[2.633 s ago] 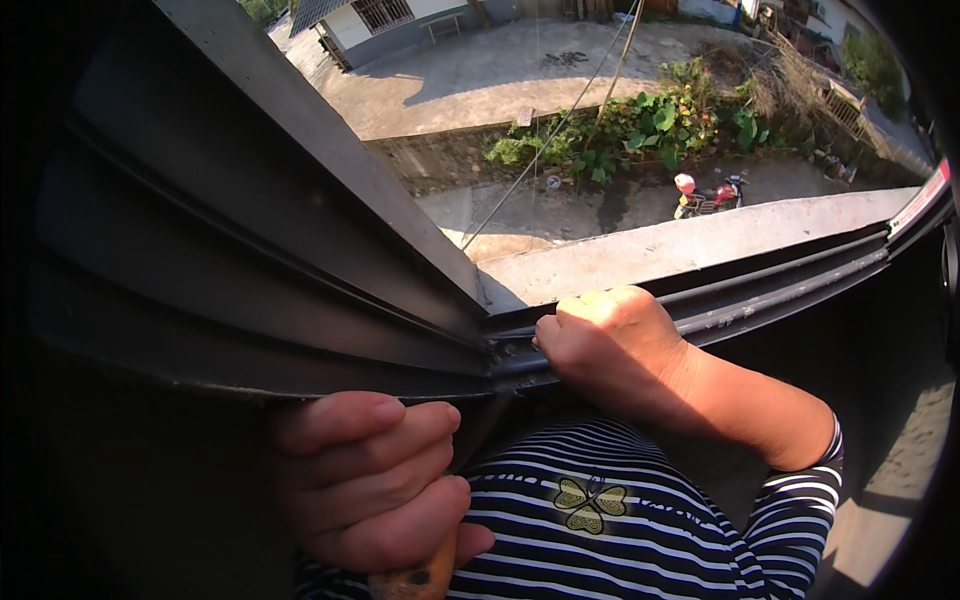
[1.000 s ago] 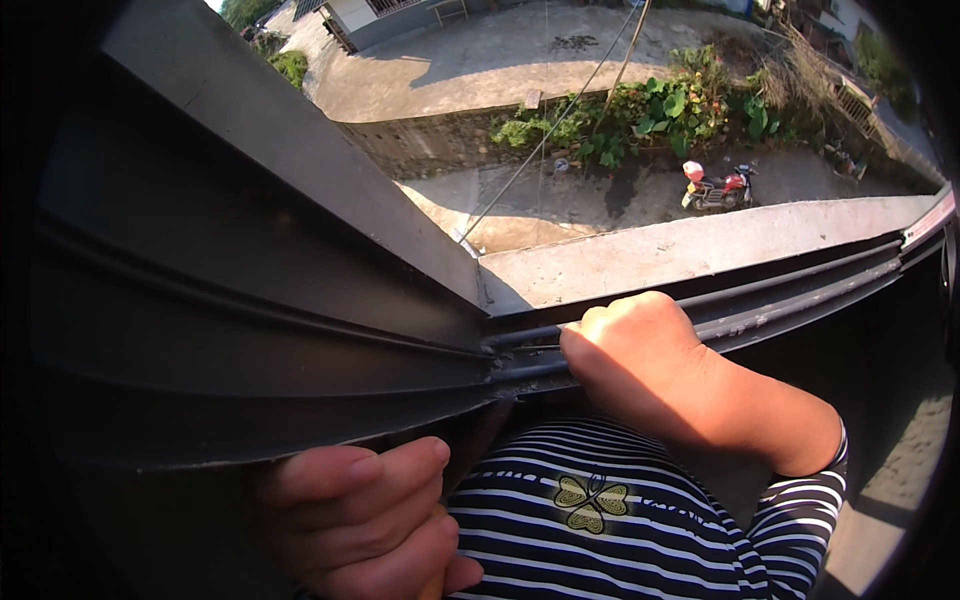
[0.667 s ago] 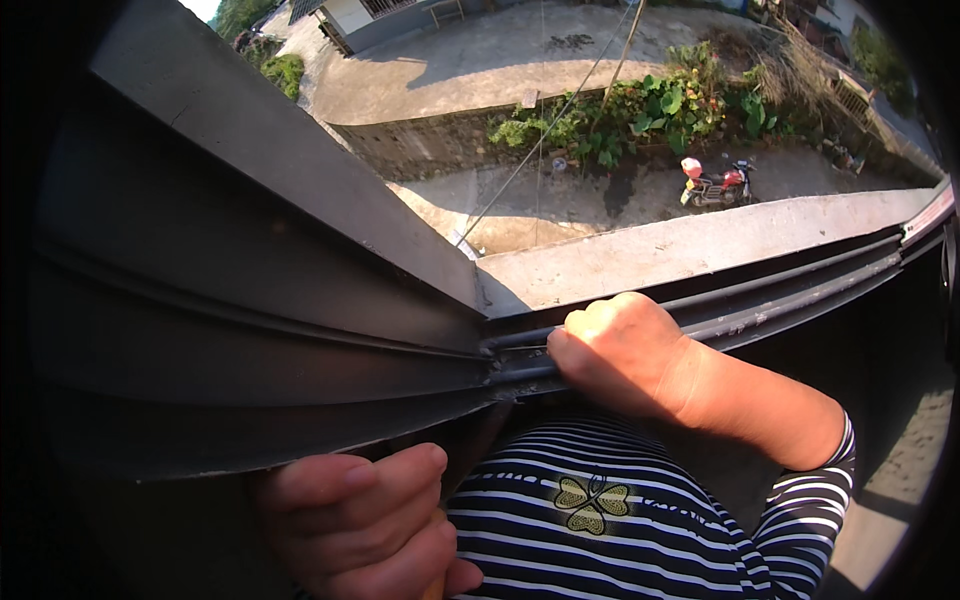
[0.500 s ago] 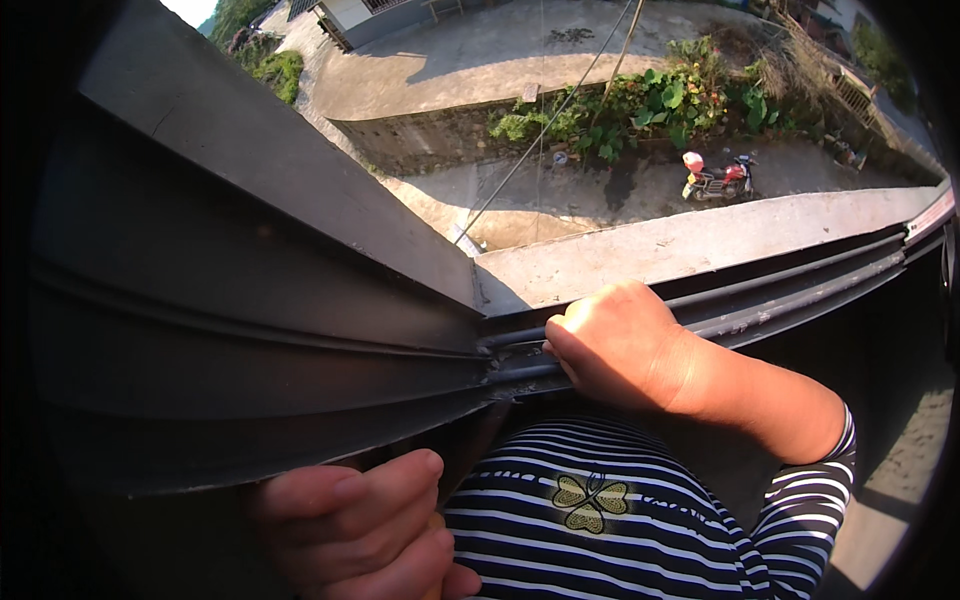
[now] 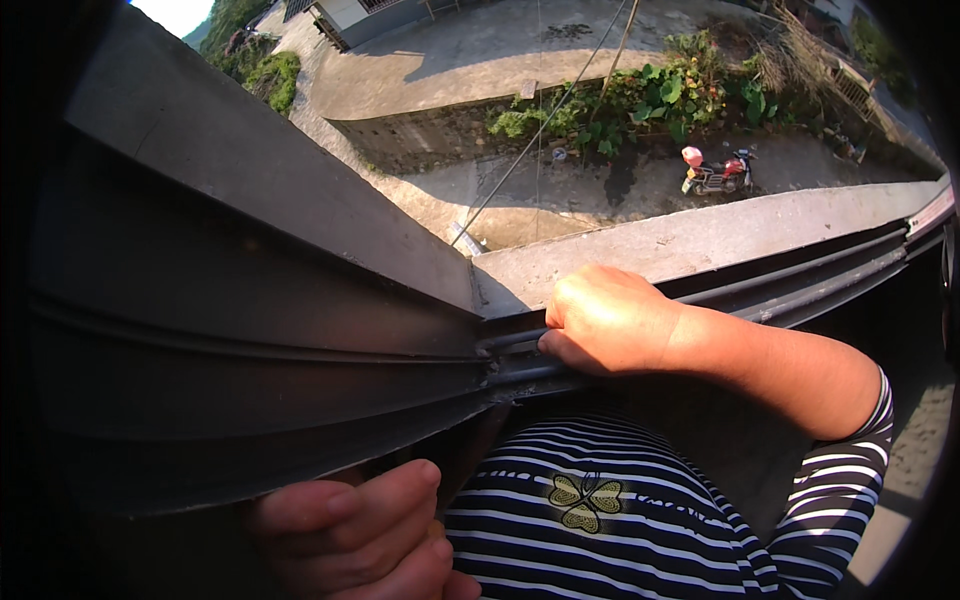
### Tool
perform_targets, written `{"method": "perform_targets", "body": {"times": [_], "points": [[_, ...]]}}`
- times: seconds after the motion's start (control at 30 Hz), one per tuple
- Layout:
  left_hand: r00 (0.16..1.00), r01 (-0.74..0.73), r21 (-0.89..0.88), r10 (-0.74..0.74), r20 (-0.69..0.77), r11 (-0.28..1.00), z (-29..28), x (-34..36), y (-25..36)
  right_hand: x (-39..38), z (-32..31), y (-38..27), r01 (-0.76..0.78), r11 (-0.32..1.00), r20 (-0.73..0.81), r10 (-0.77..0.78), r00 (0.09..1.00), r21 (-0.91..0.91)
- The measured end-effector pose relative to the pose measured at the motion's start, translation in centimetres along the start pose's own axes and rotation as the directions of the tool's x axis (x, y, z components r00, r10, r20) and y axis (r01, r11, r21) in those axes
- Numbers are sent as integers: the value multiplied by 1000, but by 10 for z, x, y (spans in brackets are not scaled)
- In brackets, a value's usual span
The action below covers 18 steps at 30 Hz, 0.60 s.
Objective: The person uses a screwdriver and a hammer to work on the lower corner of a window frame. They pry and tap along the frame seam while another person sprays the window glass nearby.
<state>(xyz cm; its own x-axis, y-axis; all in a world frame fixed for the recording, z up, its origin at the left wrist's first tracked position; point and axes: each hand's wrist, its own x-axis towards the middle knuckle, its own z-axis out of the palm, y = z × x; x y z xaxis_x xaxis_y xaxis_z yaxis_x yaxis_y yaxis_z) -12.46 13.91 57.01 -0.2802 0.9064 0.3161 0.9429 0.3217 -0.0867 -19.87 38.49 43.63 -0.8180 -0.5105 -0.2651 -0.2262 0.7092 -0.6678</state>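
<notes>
My right hand (image 5: 610, 318) is a closed fist over the bottom track (image 5: 800, 290) of a dark metal window frame, close to its left corner. Its fingers are bent down toward the rails, and whatever they hold is hidden under the hand. The frame's side jamb (image 5: 270, 340) rises at the left, with long grooves along it. Below the jamb's near edge, in shadow, is my left hand (image 5: 360, 530), its fingers curled in. A small yellowish bit shows by its fingertips, too little to name.
A pale concrete sill (image 5: 720, 225) runs outside the track, meeting a grey wall edge (image 5: 290, 180) at the left. Far below are a paved lane, a red motorcycle (image 5: 718, 172), and green plants (image 5: 660, 95) along a retaining wall. A cable (image 5: 540, 130) slants across outside.
My right hand has shifted slightly up toward the sill, and its forearm and elbow have swung up and right. My left hand stays almost in place.
</notes>
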Motion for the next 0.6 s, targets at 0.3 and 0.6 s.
{"method": "perform_targets", "body": {"times": [0.3,0.6], "points": [[996,81,-18,-81,38,997,-2,4,7,-30,20,-28,198,924,-174,-265,948,-327],[999,33,-77,-32,11,996,-1,5,0,-36,16,-33,272,799,-233,-450,862,-536]]}}
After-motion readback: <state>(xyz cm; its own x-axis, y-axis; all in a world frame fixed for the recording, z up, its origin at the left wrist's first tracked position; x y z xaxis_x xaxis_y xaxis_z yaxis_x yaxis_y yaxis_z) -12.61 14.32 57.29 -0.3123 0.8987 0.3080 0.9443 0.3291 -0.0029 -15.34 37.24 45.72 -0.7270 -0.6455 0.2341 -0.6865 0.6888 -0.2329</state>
